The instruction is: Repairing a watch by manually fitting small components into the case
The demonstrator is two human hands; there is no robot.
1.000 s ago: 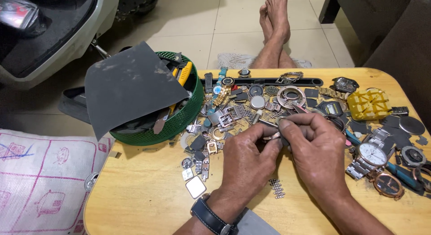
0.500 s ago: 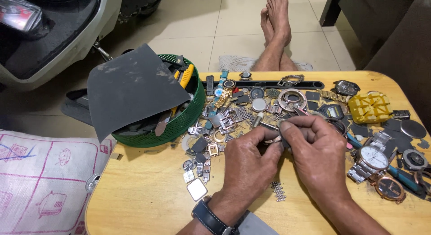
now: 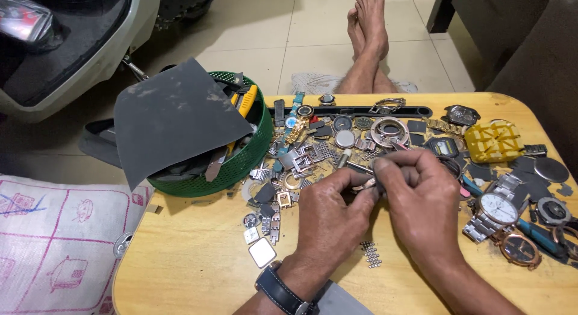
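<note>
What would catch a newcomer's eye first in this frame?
Two hands, the left hand and right hand, meet mid-table, pinching a small metal part between them. Behind them sprawls a heap of watch parts, with a green basket under a dark grey sheet at the left and a silver wristwatch at the right.

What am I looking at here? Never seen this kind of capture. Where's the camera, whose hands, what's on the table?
There is no machine: a person works bare-handed, and the single camera sits on their head, looking down. The left hand, with a dark wristwatch on its wrist, and the right hand meet over a wooden table and pinch a small metal part between the fingertips; it is too small to identify. Around them lie loose watch parts: a silver wristwatch with a white dial, a yellow plastic case holder, a short piece of link bracelet. To the left stands a green basket of tools with a sheet of dark sandpaper lying over it. Bare feet show beyond the table.
</note>
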